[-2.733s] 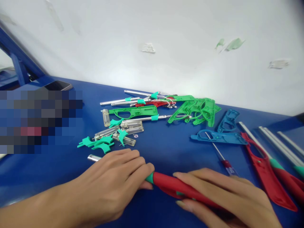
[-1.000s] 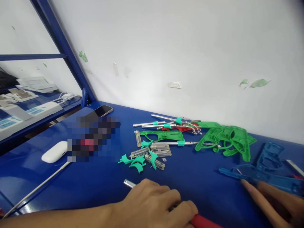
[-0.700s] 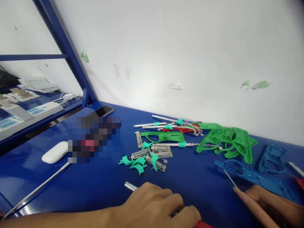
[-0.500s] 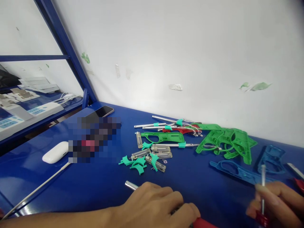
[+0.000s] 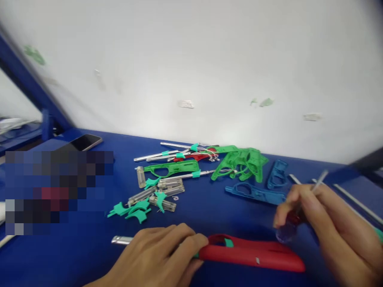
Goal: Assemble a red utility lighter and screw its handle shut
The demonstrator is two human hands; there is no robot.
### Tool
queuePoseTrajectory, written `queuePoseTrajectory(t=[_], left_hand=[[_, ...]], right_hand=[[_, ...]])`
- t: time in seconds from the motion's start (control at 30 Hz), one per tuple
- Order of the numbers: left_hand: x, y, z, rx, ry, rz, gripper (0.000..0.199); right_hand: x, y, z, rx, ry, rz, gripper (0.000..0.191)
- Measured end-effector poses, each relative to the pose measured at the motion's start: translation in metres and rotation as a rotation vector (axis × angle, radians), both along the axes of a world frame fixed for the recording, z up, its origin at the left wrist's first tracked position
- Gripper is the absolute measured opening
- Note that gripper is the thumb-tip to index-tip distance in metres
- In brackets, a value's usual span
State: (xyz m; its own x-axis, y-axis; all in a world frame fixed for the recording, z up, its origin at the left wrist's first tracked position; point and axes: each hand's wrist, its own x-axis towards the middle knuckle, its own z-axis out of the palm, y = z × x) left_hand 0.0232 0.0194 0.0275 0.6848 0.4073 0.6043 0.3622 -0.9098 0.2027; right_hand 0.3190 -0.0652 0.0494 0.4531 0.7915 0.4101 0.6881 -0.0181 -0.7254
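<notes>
My left hand (image 5: 167, 251) is closed around the front of a red utility lighter (image 5: 254, 253), its silver barrel (image 5: 121, 240) poking out on the left. A green trigger piece (image 5: 228, 242) shows in the lighter's opening. Beyond the lighter's rear end, my right hand (image 5: 314, 215) grips a screwdriver (image 5: 320, 181) with the metal shaft pointing up and the red and clear handle downward, partly hidden by the fingers. The screwdriver is apart from the lighter.
Green triggers (image 5: 139, 215), clear fuel tanks (image 5: 163, 203) and metal barrels (image 5: 157, 154) lie scattered on the blue table (image 5: 209, 211). Green casing halves (image 5: 239, 167) and blue ones (image 5: 254, 193) are farther right. A phone (image 5: 86, 142) lies at the back left, near a white wall (image 5: 194, 67).
The view has swung to the right. More of the red lighter shows. The screwdriver has tilted and come nearer to the lighter, its shaft still up.
</notes>
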Motion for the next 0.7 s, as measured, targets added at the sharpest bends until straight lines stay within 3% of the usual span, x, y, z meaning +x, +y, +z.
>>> queuePoseTrajectory(t=[0.17, 0.43, 0.7], left_hand=[[0.0, 0.009, -0.014, 0.055, -0.017, 0.036, 0.029], [-0.001, 0.014, -0.016, 0.144, -0.045, 0.04, 0.022], [-0.01, 0.018, -0.025, 0.105, 0.065, 0.029, 0.029]], right_hand=[[-0.006, 0.004, 0.017, 0.066, 0.108, 0.007, 0.041], [-0.004, -0.001, 0.008, -0.12, 0.267, 0.149, 0.051], [-0.004, 0.002, 0.001, -0.12, -0.083, 0.106, 0.034]])
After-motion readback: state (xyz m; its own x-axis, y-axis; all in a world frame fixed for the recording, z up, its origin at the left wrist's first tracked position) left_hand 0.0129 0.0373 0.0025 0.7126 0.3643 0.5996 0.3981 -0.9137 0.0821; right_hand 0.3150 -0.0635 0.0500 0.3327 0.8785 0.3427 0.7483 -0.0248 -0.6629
